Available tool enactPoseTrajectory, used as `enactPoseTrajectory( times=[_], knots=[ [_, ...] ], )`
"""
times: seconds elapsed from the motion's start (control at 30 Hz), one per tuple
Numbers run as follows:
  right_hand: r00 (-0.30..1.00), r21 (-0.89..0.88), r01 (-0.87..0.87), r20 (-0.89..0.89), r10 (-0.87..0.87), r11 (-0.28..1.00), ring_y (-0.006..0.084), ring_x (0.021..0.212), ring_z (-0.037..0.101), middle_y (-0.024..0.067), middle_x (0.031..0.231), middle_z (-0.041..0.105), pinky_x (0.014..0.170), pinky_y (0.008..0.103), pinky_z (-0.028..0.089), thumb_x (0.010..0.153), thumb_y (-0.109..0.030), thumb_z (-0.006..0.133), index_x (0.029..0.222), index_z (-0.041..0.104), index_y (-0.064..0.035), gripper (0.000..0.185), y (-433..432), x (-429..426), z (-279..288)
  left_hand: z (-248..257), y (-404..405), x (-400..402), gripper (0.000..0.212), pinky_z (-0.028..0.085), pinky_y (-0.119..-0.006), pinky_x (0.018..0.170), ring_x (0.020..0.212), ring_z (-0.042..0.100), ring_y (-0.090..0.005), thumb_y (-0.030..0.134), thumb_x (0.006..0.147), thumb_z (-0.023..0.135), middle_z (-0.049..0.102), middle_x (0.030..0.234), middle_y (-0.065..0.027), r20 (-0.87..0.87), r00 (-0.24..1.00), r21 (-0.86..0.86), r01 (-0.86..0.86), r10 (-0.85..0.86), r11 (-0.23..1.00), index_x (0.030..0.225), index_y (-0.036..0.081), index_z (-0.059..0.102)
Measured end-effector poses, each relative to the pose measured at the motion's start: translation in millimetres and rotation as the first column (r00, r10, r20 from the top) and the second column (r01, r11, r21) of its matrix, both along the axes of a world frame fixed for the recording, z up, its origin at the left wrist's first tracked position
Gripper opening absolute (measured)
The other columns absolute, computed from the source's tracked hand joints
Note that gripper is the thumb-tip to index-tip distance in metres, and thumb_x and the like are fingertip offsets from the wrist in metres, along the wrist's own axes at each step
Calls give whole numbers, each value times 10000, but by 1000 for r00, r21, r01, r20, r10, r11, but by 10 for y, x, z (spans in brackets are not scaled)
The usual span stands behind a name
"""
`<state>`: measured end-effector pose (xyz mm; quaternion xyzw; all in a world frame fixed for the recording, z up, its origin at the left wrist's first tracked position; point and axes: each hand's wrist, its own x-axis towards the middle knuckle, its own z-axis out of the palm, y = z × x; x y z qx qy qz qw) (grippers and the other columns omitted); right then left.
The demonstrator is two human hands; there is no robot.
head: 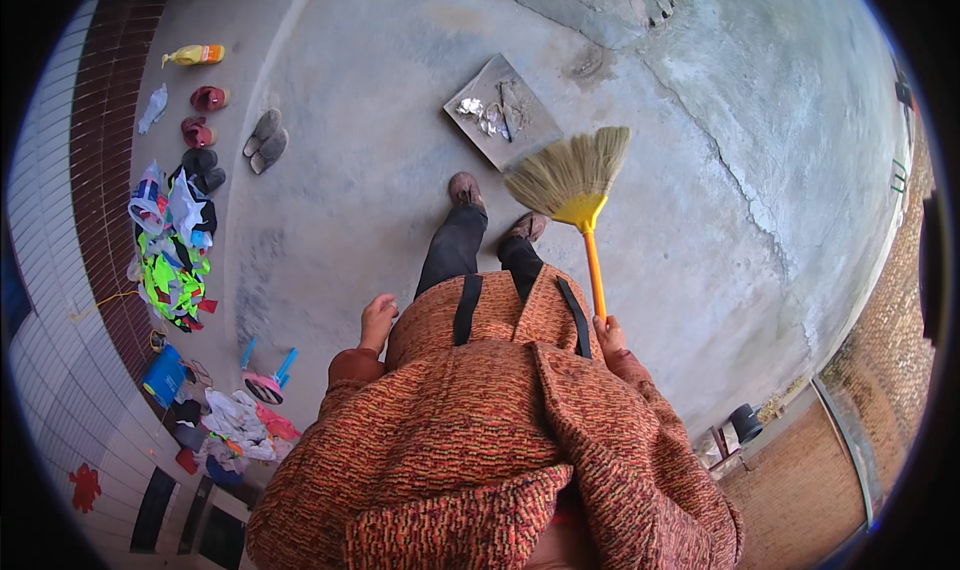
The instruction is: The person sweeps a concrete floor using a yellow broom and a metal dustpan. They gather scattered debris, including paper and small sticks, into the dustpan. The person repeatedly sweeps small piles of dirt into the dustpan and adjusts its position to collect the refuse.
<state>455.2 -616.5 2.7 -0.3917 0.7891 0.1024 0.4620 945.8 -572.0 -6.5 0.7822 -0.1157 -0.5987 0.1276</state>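
My right hand (611, 335) grips the orange handle (594, 273) of a broom near its end. The broom's straw bristles (574, 161) fan out ahead of my feet, below a yellow collar (581, 211). The bristles reach the near corner of a square metal dustpan or tray (474, 89) on the concrete floor. Crumpled foil-like scraps (491, 118) and a dark stick-like piece (510, 108) lie in that tray with dirt. My left hand (377, 322) hangs beside my coat with loosely curled fingers and nothing visible in it.
Along the tiled wall on the left lie a yellow pump bottle (196, 55), red shoes (208, 98), grey slippers (268, 140) and a heap of bright clothing (172, 270). A pink-and-blue item (264, 386) stands nearer. A cracked seam (720, 153) crosses the concrete on the right. A black bucket (745, 422) stands behind right.
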Motion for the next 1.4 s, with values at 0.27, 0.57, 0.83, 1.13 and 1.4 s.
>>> enactPoseTrajectory(
  times=[0.27,0.57,0.83,1.13,1.4],
  knots=[
    [806,166,551,147,-573,818,123,294,347,4,429,352,262,267,291,862,-358,437,880,415,-109,251,-61,-279,744,76,-267,-226,321,441,-269,650,784,557,-151,169,791,515,580,884,-76,-2,1000,-42,-19,19,999,1079,27,506],
    [922,-80,281,300,-246,956,123,555,392,42,587,463,500,298,351,844,-315,507,837,526,-20,297,277,-231,565,430,-575,-339,306,450,-262,668,773,571,-156,139,785,513,585,871,-82,38,999,-96,34,-31,995,1061,7,514],
    [924,4,257,293,-247,966,120,557,381,40,582,449,496,286,334,847,-286,500,850,530,-12,275,193,-195,759,446,-332,-171,299,444,-261,690,776,554,-141,122,779,518,579,869,-81,87,995,-110,-29,39,993,1052,0,518],
    [944,-33,233,247,-218,972,115,617,468,78,659,544,558,282,401,843,-234,517,893,531,0,239,-43,254,975,8,-729,52,289,442,-257,687,764,548,-129,125,779,511,583,852,-71,-21,999,-138,23,-26,990,1042,8,535],
    [998,111,63,5,-64,992,216,501,519,149,573,519,463,356,392,827,-254,527,859,512,-13,244,-1,423,1226,82,-784,375,299,441,-276,655,781,547,-141,158,797,498,577,879,-66,-22,999,30,-40,41,999,1065,28,511]
  ],
)
